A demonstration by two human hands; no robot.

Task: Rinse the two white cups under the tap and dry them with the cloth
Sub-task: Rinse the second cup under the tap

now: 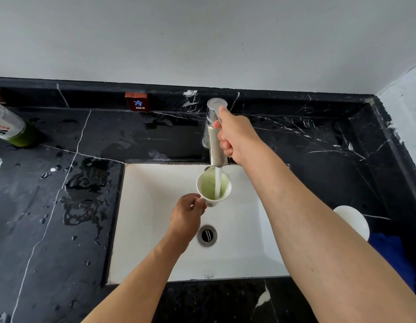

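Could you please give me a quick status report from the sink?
Left hand holds white cup under running chrome tap. Right hand on tap. Second white cup waits beside blue cloth. Nothing in the way.

Two white cups: one (214, 188) under the tap (214, 134), one (352, 220) right of it. One blue cloth (391, 255). One bottle (10, 127) far left of the tap.

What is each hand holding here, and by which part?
The left hand holds a white ceramic cup by its handle, under the stream. The right hand grips the chrome tap at its lever.
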